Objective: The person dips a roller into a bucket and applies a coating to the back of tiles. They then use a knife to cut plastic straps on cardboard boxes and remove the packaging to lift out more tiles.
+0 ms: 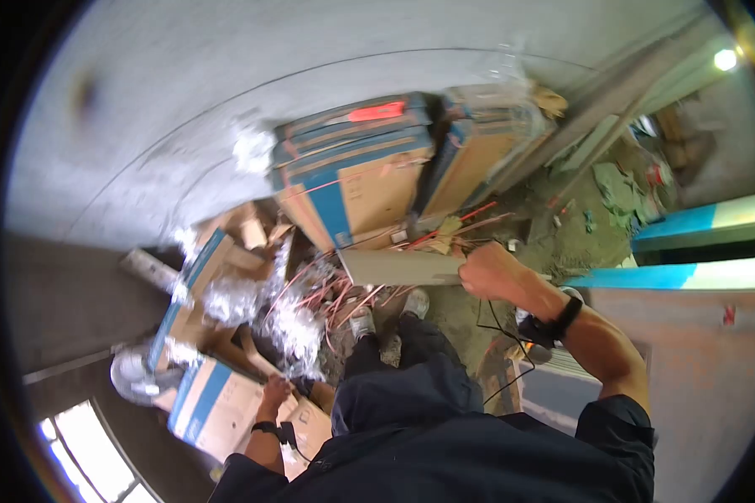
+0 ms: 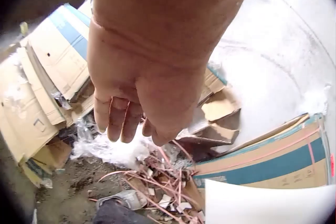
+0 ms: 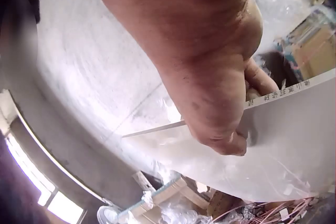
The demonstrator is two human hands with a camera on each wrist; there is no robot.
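Note:
A thin white board (image 1: 403,268) stands on edge in front of the person's legs. The right hand (image 1: 493,272) grips its top edge; in the right wrist view the thumb of that hand (image 3: 226,103) lies on the face of the board (image 3: 294,140), with the other fingers behind the printed edge. Away from the board, the left hand (image 1: 277,392) hangs over flattened cartons at the lower left. In the left wrist view the fingers of the left hand (image 2: 142,92) hang loosely bent with nothing in them, and a white corner of the board (image 2: 262,205) shows at the bottom.
Large cartons (image 1: 377,193) lean against the wall, a red item (image 1: 377,111) on top. Clear plastic wrap (image 1: 298,335), pink strapping (image 1: 344,302) and cardboard scraps litter the floor near the shoes (image 1: 415,303). A fan-like round object (image 1: 134,375) stands left; blue-and-white panels (image 1: 688,275) stand right.

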